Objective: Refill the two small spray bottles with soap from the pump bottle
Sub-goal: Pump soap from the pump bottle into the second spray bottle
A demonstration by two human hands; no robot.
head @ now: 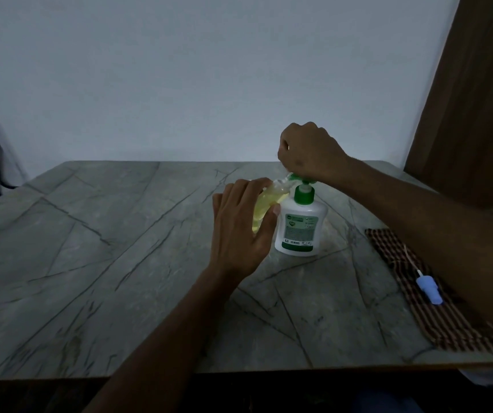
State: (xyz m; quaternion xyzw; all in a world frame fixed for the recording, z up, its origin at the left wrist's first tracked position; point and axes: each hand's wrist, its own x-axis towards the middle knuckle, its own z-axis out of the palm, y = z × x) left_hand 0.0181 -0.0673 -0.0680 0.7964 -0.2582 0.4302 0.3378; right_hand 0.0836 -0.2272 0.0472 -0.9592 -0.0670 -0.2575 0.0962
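Observation:
A white pump bottle [300, 226] with a green collar and pump head stands upright right of the table's middle. My right hand [309, 152] is closed in a fist on top of the green pump head. My left hand [240, 226] holds a small clear spray bottle [264, 204] with yellowish liquid, tilted, its open neck up against the pump's spout. A light blue spray cap [430, 289] with its thin dip tube lies on a checked cloth at the right. I see only one small bottle.
The dark checked cloth [412, 293] lies along the right side of the grey marble-pattern table [105, 248], partly under my right forearm. A white wall is behind, and a brown wooden panel [477, 99] stands at the far right.

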